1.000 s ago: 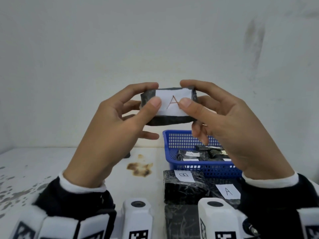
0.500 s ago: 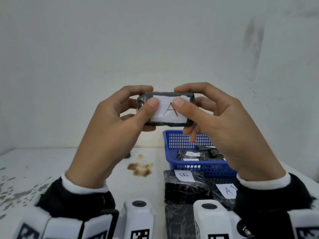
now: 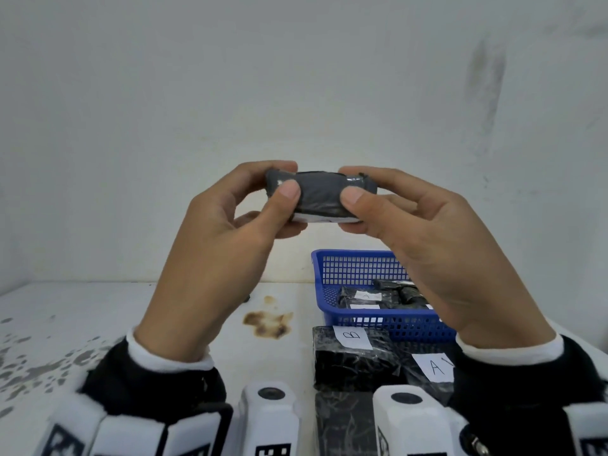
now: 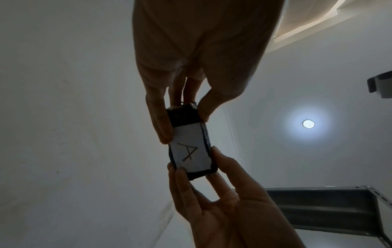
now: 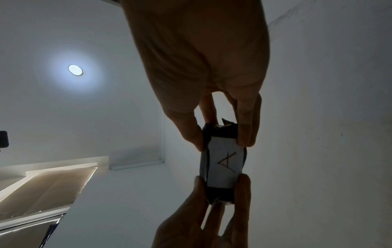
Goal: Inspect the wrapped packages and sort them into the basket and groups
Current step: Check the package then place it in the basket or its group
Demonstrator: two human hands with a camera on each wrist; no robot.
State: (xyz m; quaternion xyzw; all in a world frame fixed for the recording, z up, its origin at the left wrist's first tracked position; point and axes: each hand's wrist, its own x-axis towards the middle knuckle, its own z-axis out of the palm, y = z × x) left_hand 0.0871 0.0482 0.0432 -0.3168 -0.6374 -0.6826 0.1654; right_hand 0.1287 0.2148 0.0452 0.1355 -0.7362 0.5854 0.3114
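I hold a small package (image 3: pixel 320 195) wrapped in dark film at chest height in front of the wall. My left hand (image 3: pixel 281 181) pinches its left end and my right hand (image 3: pixel 353 184) pinches its right end, thumbs toward me. In the head view only a dark side shows, with a white sliver below. The wrist views show the package (image 4: pixel 191 146) (image 5: pixel 224 164) from below, its white label marked "A" facing down. The blue basket (image 3: pixel 348 258) stands on the table to the right, with several labelled packages (image 3: pixel 362 296) inside.
In front of the basket lie a package labelled "B" (image 3: pixel 352 357) and one labelled "A" (image 3: pixel 431 373), with another dark package (image 3: pixel 342 422) nearer me. A brown stain (image 3: pixel 268 324) marks the white table. The wall stands close behind.
Both hands have rolled the package: its "A" label faced me a second ago and now faces down, leaving a dark side toward me. The grip at both ends is kept.
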